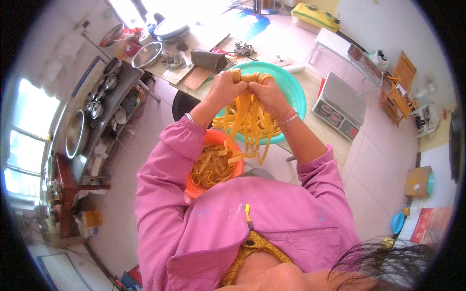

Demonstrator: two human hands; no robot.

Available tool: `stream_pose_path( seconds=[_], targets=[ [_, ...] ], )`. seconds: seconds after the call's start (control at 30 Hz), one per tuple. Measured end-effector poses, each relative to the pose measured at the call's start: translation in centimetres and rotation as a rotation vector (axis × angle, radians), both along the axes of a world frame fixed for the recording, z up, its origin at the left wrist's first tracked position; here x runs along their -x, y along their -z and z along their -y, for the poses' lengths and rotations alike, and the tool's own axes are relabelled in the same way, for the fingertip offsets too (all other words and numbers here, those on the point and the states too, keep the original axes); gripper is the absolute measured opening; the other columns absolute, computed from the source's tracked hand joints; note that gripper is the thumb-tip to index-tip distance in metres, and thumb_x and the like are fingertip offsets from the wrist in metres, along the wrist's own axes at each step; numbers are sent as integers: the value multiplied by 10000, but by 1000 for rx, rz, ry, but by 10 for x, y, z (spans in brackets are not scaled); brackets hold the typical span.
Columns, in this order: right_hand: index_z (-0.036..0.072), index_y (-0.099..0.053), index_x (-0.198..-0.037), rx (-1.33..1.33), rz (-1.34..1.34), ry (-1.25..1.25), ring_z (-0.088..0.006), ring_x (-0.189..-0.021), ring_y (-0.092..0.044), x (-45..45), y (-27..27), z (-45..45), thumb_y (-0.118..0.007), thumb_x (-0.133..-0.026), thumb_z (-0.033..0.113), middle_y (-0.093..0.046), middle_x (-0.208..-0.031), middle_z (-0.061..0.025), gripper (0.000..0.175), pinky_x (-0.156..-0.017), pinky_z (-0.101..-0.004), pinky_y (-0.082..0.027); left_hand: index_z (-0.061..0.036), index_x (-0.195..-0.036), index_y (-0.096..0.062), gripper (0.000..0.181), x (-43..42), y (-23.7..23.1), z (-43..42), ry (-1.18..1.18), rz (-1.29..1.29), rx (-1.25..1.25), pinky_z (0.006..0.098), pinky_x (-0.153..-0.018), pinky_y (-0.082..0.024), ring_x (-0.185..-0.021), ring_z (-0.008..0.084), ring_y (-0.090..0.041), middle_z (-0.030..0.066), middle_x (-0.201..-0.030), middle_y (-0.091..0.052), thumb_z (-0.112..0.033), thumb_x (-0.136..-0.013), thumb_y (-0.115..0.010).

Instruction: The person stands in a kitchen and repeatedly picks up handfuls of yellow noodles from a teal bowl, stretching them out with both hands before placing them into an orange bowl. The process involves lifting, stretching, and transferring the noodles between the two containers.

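My left hand [226,88] and my right hand [268,94] meet over a turquoise basin [296,98]. Between them they grip a bundle of flat yellow noodle-like strips [248,109]. Its bunched top shows above my fingers, and long ends hang down past the basin's near rim. More loose strips [262,127] lie inside the basin. Below my left forearm, close to my body, an orange tub [238,163] holds browner strips [211,167] of a similar shape. My sleeve and jacket cover part of that tub.
The basin rests on a pale table [313,125]. Right of it sits a digital scale [340,105]. Behind and left are a dark rolled bundle [209,60], black clips or wires [244,50] and a metal bowl [147,54]. Metal shelving [105,134] with pots lines the left wall.
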State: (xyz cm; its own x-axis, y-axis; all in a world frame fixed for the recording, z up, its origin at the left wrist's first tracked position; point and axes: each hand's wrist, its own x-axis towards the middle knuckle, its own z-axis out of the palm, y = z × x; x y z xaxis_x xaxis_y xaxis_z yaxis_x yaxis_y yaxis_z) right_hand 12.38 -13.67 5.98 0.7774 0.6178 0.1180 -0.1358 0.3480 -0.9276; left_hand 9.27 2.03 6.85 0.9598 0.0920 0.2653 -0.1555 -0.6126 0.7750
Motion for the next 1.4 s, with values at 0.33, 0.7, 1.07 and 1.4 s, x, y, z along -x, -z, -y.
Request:
stream_pose_path(
  seconds=[0.33, 0.7, 1.07, 1.4],
  targets=[
    [-6, -552, -853, -711, -243, 20, -7, -457, -362, -55, 30, 97, -522, -834, 94, -529, -1208, -253, 107, -495, -168, -361, -74, -731, -522, 103, 59, 108, -170, -596, -92, 703, 294, -327, -373, -415, 134, -476, 19, -530, -468, -131, -816, -534],
    [-55, -527, -1076, -607, -179, 324, -19, -516, -348, -135, 49, 242, -541, -833, 96, -542, -1187, -195, 287, -494, -150, -332, -48, -849, -561, 174, 183, 83, -317, -609, 166, 1430, 351, -521, -483, -630, 220, -569, 71, -722, -573, -203, -895, -496],
    [-12, -576, -1079, -44, 91, -129, -99, -805, -569, 23, -40, 10, -587, -824, 72, -618, -901, -54, 269, -706, -232, -472, 4, -1033, -557, 262, 49, -49, -11, 257, -145, 1200, 416, -828, -509, -1005, 246, -575, 153, -1084, -583, -220, -924, -478],
    [-1, -602, -999, 51, 105, 108, -85, -772, -576, 23, -19, 9, -611, -802, 44, -615, -889, -12, 203, -671, -237, -481, 38, -1226, -443, 456, 26, -50, 24, 501, -354, 1574, 378, -911, -442, -1020, 236, -538, 154, -1129, -529, -322, -993, -288]
  ],
)
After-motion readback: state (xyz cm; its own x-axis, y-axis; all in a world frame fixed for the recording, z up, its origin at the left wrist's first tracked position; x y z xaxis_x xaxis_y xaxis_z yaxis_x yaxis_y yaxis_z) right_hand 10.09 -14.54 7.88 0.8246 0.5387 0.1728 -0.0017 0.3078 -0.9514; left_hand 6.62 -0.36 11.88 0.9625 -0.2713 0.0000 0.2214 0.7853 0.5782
